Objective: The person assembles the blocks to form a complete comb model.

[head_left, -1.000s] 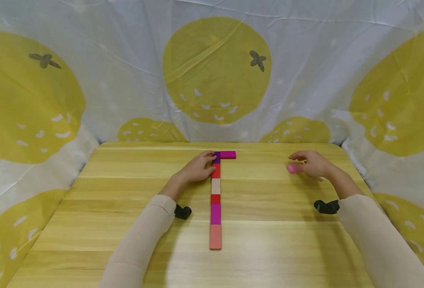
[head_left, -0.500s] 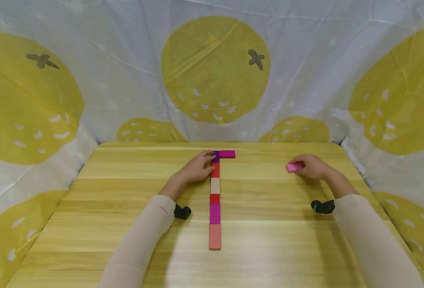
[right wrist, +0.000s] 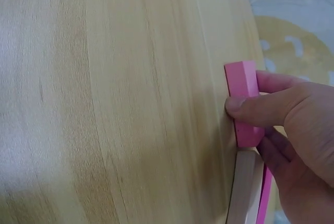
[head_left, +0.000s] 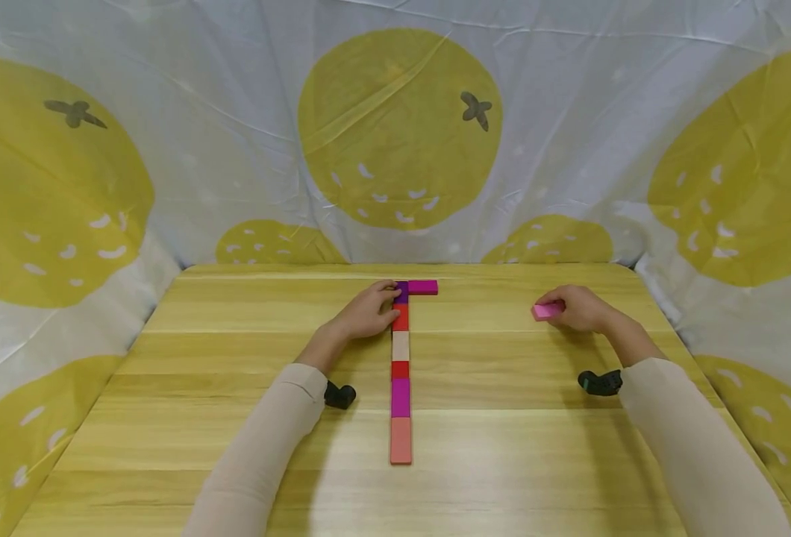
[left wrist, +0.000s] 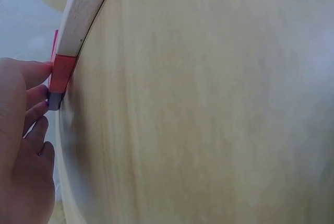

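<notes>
A straight row of several blocks runs toward the viewer, with a purple block at its far end and a red block next to it. My left hand rests its fingertips on these two from the left; in the left wrist view the thumb touches the side of the red block. A magenta block lies crosswise against the purple one. Farther right, my right hand pinches a pink block between thumb and fingers. A pale wooden block meets the pink block's end in the right wrist view.
The near part of the row has a pale block, a small red one, a magenta one and a salmon one. Behind the wooden table hangs a cloth with yellow fruit shapes.
The right hand has lowered its raised fingers and moved slightly left, and now pinches the pink block, which was blurred at first. The left hand stays at the row.
</notes>
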A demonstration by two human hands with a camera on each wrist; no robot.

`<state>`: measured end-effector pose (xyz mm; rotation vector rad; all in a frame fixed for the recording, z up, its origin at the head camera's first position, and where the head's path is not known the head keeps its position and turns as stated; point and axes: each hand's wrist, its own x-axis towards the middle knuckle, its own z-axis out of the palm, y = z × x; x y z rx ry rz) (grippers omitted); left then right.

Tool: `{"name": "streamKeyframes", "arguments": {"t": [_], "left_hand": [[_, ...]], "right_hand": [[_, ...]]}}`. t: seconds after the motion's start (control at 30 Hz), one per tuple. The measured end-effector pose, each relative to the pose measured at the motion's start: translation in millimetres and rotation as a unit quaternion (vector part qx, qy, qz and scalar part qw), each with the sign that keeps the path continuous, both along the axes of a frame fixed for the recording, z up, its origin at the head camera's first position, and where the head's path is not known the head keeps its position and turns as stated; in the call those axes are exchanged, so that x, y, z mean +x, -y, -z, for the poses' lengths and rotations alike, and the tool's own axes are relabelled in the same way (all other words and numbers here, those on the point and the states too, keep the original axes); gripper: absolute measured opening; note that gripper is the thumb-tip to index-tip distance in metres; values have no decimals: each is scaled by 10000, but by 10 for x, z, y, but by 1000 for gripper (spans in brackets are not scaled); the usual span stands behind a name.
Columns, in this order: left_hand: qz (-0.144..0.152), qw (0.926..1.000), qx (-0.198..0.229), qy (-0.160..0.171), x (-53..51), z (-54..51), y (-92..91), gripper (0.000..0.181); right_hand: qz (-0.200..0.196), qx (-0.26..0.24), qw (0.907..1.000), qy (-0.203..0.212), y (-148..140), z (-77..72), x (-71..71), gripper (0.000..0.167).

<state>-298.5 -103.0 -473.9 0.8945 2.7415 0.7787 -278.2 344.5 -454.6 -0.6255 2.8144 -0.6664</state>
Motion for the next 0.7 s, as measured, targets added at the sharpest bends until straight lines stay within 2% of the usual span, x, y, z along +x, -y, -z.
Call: {"name": "streamKeyframes", "arguments": {"t": [0.37, 0.7], "left_hand": [[17, 10000, 4, -32, 6, -3, 11, 54], [24, 10000, -1, -78, -4, -31, 6, 52]], "right_hand": [[89, -200, 9998, 34, 200, -129, -8, 32], [-436, -167, 9985, -276, 424, -169, -93, 30]]}}
